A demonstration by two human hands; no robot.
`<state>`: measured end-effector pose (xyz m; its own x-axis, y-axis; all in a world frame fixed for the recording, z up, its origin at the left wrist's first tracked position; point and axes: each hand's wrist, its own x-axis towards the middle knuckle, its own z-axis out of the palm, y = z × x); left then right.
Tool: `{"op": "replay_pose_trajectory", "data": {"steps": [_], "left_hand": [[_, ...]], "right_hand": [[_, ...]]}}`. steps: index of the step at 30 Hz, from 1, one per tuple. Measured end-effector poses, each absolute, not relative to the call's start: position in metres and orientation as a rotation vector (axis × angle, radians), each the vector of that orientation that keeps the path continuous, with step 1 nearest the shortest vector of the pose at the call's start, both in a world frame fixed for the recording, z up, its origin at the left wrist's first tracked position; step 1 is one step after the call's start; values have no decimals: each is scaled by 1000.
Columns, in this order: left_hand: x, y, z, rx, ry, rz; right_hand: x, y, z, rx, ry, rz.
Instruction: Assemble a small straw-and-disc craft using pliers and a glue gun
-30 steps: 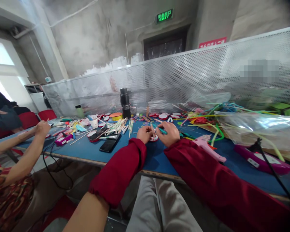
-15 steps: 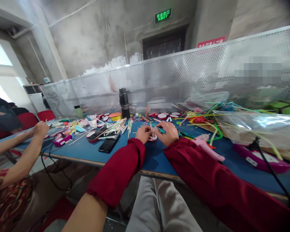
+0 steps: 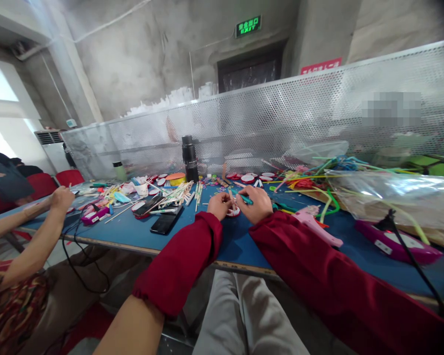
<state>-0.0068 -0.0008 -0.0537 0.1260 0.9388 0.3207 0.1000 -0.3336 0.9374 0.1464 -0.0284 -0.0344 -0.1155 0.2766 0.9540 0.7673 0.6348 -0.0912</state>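
Note:
My left hand point(image 3: 219, 205) and my right hand point(image 3: 256, 203) meet over the blue table point(image 3: 240, 241), both in red sleeves. The left fingers pinch a thin pale stick that stands up between the hands. My right hand is closed on a teal pen-like tool point(image 3: 245, 198). A small red and white round piece point(image 3: 234, 212) lies on the table right below the fingers. A pink glue gun point(image 3: 315, 223) lies just right of my right wrist.
A black phone point(image 3: 165, 224), loose sticks point(image 3: 177, 193), a black flask point(image 3: 189, 159) and small red-white discs point(image 3: 248, 178) crowd the far table. Coloured straws point(image 3: 329, 170) and a clear plastic bag point(image 3: 395, 195) lie right. Another person's hand point(image 3: 61, 199) works at the left. A perforated metal screen point(image 3: 281, 118) closes the back.
Both hands stay together at the same spot with only slight finger movement. The view has shifted a little. The other person's hand at the left has barely moved.

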Motion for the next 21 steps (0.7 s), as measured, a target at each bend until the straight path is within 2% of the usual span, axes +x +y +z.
{"op": "replay_pose_trajectory", "data": {"steps": [21], "left_hand": [[-9, 4, -59, 1618, 1029, 1297]], "right_hand": [[147, -31, -32, -881, -1697, -490]]}}
